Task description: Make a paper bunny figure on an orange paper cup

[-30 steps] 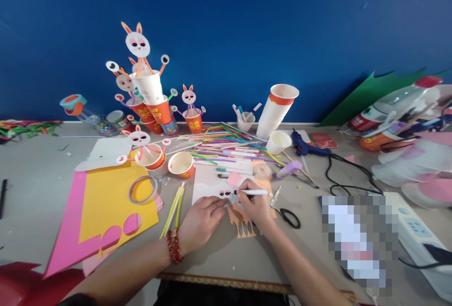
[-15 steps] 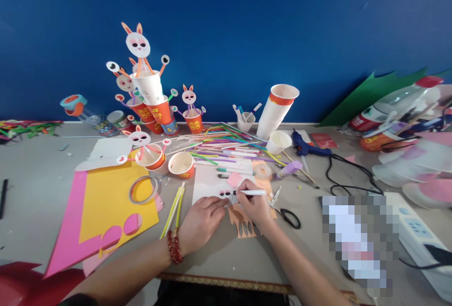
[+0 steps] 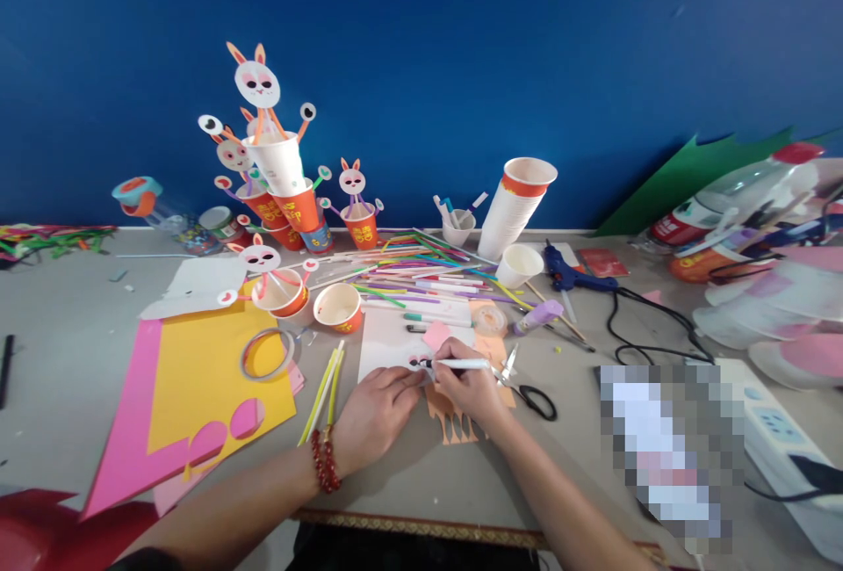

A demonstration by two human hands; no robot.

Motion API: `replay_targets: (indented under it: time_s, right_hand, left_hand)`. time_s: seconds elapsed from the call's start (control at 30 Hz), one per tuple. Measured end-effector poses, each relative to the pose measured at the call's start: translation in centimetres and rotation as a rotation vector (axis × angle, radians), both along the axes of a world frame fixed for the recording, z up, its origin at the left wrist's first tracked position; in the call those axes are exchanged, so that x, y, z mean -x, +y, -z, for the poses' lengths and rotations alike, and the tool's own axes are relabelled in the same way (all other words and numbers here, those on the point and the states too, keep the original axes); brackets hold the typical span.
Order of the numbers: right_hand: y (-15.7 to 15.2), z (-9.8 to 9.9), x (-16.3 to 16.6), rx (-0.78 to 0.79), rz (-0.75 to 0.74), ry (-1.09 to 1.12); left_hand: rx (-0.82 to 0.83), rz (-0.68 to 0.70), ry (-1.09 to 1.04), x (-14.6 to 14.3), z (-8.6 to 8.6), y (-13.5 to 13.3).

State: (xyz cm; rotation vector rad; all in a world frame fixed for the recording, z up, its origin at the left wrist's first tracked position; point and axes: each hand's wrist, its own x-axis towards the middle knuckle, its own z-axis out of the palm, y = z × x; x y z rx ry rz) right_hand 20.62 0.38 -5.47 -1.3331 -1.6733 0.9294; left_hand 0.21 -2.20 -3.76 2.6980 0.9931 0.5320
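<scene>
A white marker [image 3: 469,364] is gripped in my right hand [image 3: 471,386], its black tip down at the small pink-and-black eye shapes [image 3: 416,360] on white paper [image 3: 378,347]. My left hand [image 3: 378,417] lies palm down on the paper's near edge, fingers stretched out and close to the tip. Under and beside my right hand is orange paper [image 3: 454,426] with cut-out shapes. Scissors [image 3: 536,401] with black handles lie just right of that hand. A pink paper piece [image 3: 436,336] and a capped green marker [image 3: 435,320] rest beyond it.
Rabbit-faced paper cups [image 3: 277,290] stand at the left back. Yellow card [image 3: 217,378] and a tape roll [image 3: 267,354] lie left. Colourful sticks [image 3: 421,268] spread behind the paper. A tall cup stack [image 3: 514,211], blue glue gun [image 3: 572,272] and power strip [image 3: 777,439] are to the right.
My right hand and the marker have shifted slightly left, the tip now over the right eye shape. The scissors have moved a little. My left hand stays put.
</scene>
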Motion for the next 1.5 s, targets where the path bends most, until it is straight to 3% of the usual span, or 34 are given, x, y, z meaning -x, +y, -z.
replay_targets:
  time_s: [0.5, 1.5]
  right_hand:
    - [0.18, -0.48, 0.22, -0.02, -0.122, -0.069]
    - [0.18, -0.53, 0.19, -0.021, -0.12, -0.108]
  left_hand:
    - [-0.026, 0.011, -0.012, -0.15, -0.18, 0.08]
    - [-0.009, 0.014, -0.015, -0.1, -0.03, 0.13]
